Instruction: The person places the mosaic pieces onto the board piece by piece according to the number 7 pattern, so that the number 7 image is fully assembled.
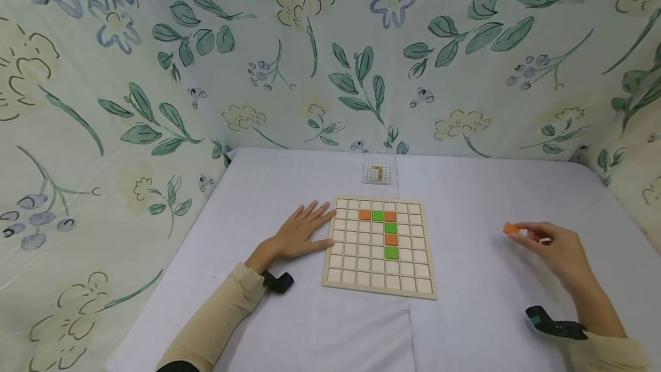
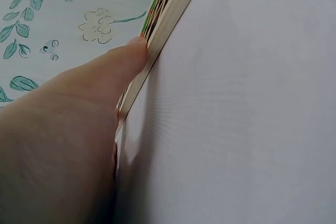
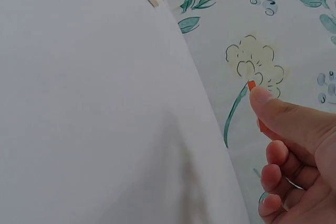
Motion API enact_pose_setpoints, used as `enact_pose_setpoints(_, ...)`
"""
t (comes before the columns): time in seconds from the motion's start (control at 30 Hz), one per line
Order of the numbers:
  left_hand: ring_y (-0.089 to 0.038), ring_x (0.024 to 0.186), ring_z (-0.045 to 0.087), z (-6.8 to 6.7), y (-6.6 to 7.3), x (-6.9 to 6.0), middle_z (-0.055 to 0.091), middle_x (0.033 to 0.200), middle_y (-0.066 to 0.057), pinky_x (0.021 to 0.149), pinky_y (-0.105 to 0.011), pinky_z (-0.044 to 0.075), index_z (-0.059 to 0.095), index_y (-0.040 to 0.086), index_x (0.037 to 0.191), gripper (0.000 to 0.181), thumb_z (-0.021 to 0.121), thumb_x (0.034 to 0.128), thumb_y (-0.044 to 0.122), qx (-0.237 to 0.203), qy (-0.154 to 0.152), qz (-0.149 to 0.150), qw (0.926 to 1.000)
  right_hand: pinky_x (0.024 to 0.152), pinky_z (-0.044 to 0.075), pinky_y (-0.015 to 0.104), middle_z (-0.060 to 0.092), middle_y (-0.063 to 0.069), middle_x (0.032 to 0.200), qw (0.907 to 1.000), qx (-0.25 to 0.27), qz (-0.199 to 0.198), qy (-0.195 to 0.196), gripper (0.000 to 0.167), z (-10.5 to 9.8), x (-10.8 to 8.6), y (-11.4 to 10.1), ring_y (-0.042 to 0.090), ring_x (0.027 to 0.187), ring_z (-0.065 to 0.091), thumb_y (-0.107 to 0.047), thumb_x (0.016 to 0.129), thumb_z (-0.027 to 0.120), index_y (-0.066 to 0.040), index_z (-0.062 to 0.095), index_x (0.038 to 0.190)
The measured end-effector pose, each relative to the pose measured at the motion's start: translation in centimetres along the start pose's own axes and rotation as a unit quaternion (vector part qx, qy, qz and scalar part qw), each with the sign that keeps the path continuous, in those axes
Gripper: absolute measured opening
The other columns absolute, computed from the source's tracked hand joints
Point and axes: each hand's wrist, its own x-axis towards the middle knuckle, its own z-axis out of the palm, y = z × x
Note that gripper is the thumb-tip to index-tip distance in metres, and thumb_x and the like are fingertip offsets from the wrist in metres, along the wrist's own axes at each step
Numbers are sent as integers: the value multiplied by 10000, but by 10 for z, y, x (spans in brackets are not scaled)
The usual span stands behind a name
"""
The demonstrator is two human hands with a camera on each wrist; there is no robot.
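Observation:
A square wooden grid board point(image 1: 351, 269) lies on the white cloth, with orange and green squares set in a row near its top and a column below it. My left hand point(image 1: 299, 233) rests flat beside the board, fingers spread, its fingertips and thumb touching the left edge. In the left wrist view the thumb point(image 2: 121, 66) lies against the board's rim point(image 2: 173, 11). Off to the right, above the cloth, my right hand point(image 1: 560, 251) pinches an orange square tile point(image 1: 511, 228) between thumb and fingers. The right wrist view shows only slivers of that tile point(image 3: 252, 84) past the thumb.
A small card point(image 1: 376, 173) with a printed grid pattern lies behind the board. White cloth point(image 1: 248, 188) covers the table. Floral fabric point(image 1: 320, 73) hangs at the back and sides. Black wrist cameras point(image 1: 555, 324) sit on both wrists.

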Motion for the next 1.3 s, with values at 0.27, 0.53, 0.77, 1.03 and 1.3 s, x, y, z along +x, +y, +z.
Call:
enact_pose_setpoints(0.27, -225, 1519, -70, -1, 0, 0, 1, 1665, 67, 1196, -476, -42, 89, 330, 1611, 845, 331, 932, 770, -3, -132, -59, 9999, 546, 359, 226, 529, 57, 826, 9998, 74, -185, -64, 390, 12, -7, -29, 119, 745, 413, -260, 893, 780, 36, 716, 1138)
enact_pose_setpoints(0.53, -258, 1523, -30, -1, -1, -2, 38, 1668, 41, 1197, -495, -15, 125, 305, 1614, 834, 362, 944, 742, -49, -25, 30, 10000, 492, 326, 266, 517, 48, 801, 9986, 179, -455, -212, 322, 27, -13, -53, 137, 676, 410, -204, 881, 790, 20, 730, 1104)
enact_pose_setpoints(0.77, -261, 1523, -20, -1, 0, -3, 56, 1670, 31, 1198, -498, -6, 131, 302, 1614, 829, 373, 947, 731, -30, 39, 50, 10000, 551, 336, 241, 501, 39, 780, 9964, 259, -756, -291, 269, 47, -17, -72, 139, 716, 402, -113, 838, 818, 0, 740, 1069)
enact_pose_setpoints(1.03, -269, 1523, -4, -3, 3, -3, 81, 1669, 11, 1198, -501, 4, 155, 276, 1614, 824, 403, 955, 704, -71, 88, 69, 9999, 583, 346, 238, 504, 14, 750, 9926, 483, -1004, -486, 241, 68, -19, -89, 135, 720, 422, -88, 805, 838, -35, 755, 1025)
enact_pose_setpoints(1.3, -266, 1524, -12, -2, 2, -1, 63, 1671, 19, 1198, -504, -5, 142, 282, 1616, 827, 388, 955, 714, -46, 72, 90, 9999, 581, 364, 235, 511, 1, 733, 9873, 833, -990, -925, 240, 88, -22, -105, 133, 704, 445, -103, 775, 862, -41, 764, 985)
